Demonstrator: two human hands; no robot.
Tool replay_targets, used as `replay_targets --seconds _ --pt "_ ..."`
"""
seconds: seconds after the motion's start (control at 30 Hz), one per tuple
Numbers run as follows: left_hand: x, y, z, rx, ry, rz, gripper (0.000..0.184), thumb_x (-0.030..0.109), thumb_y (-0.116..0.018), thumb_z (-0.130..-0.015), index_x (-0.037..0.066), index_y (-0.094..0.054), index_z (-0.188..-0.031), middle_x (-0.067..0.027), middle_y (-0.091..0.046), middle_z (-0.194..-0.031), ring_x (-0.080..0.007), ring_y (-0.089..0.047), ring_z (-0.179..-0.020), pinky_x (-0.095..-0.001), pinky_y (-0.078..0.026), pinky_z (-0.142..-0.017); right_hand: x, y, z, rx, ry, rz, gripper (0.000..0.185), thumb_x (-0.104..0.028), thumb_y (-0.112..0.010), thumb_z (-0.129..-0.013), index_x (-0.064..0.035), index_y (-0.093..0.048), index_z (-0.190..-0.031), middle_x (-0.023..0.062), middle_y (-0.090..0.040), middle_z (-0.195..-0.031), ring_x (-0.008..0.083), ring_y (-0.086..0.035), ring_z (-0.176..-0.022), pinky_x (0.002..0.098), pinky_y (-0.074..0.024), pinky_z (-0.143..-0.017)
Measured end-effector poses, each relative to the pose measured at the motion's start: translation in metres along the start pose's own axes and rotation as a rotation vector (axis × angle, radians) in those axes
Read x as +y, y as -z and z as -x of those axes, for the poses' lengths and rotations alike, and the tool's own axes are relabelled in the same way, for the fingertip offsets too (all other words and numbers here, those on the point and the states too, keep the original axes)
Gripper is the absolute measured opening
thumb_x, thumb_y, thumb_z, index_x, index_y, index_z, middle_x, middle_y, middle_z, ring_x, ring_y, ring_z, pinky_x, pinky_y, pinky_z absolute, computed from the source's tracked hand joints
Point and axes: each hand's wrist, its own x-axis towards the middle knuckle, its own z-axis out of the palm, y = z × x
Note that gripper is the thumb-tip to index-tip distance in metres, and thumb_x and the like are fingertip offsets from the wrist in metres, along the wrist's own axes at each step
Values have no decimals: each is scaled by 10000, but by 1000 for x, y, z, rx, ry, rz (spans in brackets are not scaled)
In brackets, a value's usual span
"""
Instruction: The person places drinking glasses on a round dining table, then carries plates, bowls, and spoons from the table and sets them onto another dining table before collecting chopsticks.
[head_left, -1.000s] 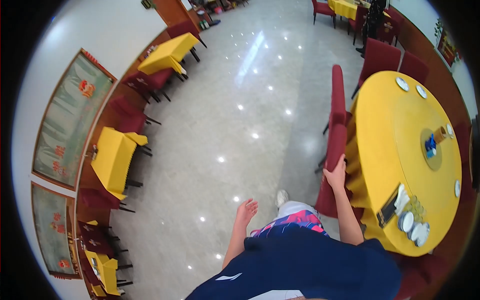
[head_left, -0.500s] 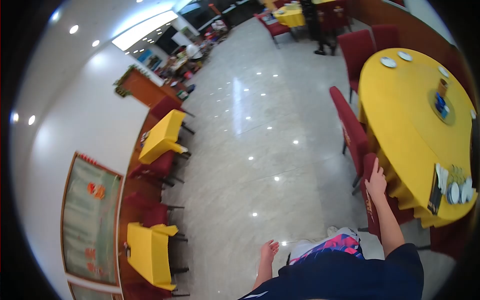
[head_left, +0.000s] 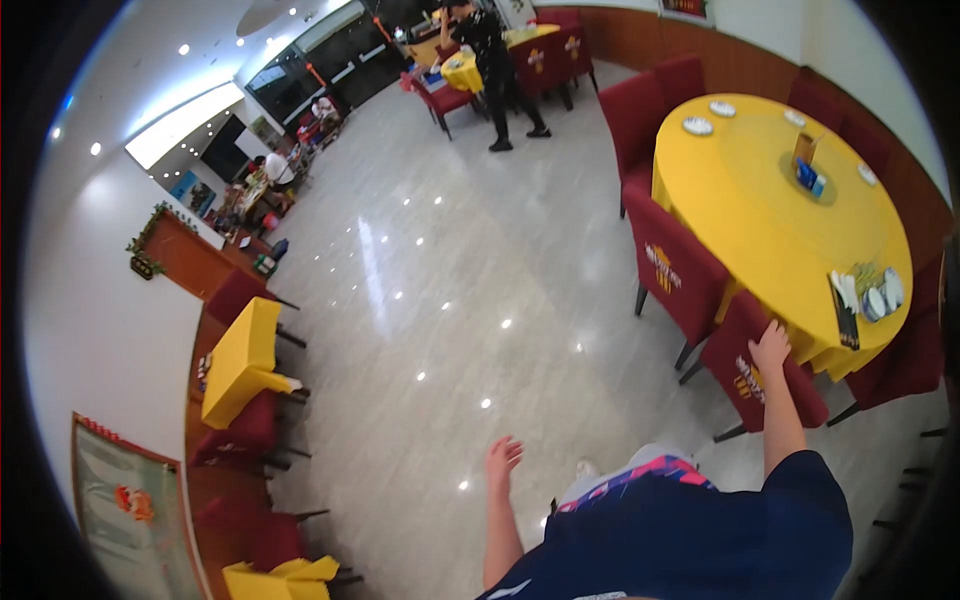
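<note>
My right hand (head_left: 771, 349) is on the top edge of a dark red chair's back (head_left: 738, 375), its fingers curled over it. The chair has gold lettering on its back and stands at the round table (head_left: 745, 215) with a yellow cloth. My left hand (head_left: 504, 456) hangs over the tiled floor with its fingers apart, touching nothing. Near the table's closest edge lie stacked white bowls (head_left: 879, 302), black chopstick sleeves (head_left: 844, 318) and white napkins (head_left: 846, 290).
Another red chair (head_left: 672, 258) stands just ahead along the table. A person in black (head_left: 490, 70) stands farther off by another yellow table. Along the left wall are small yellow tables (head_left: 243, 358) with red chairs (head_left: 240, 428). Glossy floor (head_left: 430, 270) runs between.
The view has swung to the right, so the person in black is now more fully in view. My right hand stays on the chair, whose back now faces me more.
</note>
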Motion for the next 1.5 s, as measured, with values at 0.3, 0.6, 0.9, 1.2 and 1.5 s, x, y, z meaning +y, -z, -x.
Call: replay_targets --seconds 0.3,0.6,0.9,1.2,1.5 --pt "8 109 -49 92 140 450 362 303 -514 -903 71 -508 -1180 -103 -629 -963 -176 -581 -806 -304 -453 -697 -30 23 -8 -221 -196 57 758 -419 -711 -689 11 -403 -1231 238 -491 -1196 399 -504 -1108 472 -439 -920" --pt "23 -5 -176 -179 375 528 365 305 -502 -909 88 -500 -1202 -111 -607 -1032 -198 -572 -874 -331 -474 -753 -109 -21 -68 152 152 -324 790 -381 -653 -784 20 -313 -1373 293 -438 -1286 411 -424 -1202 469 -326 -1027" --pt "195 -168 -358 -395 330 359 371 275 -487 -920 78 -485 -1234 -109 -591 -1033 -194 -572 -880 -330 -474 -777 -212 -18 -150 12 -138 -275 533 -451 -523 -873 -45 -521 -1218 193 -584 -1132 349 -526 -1069 476 -358 -968" --pt "231 -297 -470 -503 505 455 313 244 -506 -908 80 -516 -1174 -107 -608 -1000 -200 -581 -849 -347 -492 -755 -294 -44 -239 -171 10 -337 483 -481 -429 -911 -33 -607 -933 209 -647 -848 378 -630 -812 473 -497 -730" --pt "248 -396 -598 -650 744 323 287 240 -549 -883 106 -550 -1137 -97 -616 -998 -208 -586 -846 -346 -484 -754 -413 -82 -323 -197 -65 -342 462 -456 -420 -918 -34 -606 -938 199 -642 -836 365 -627 -802 461 -499 -723"
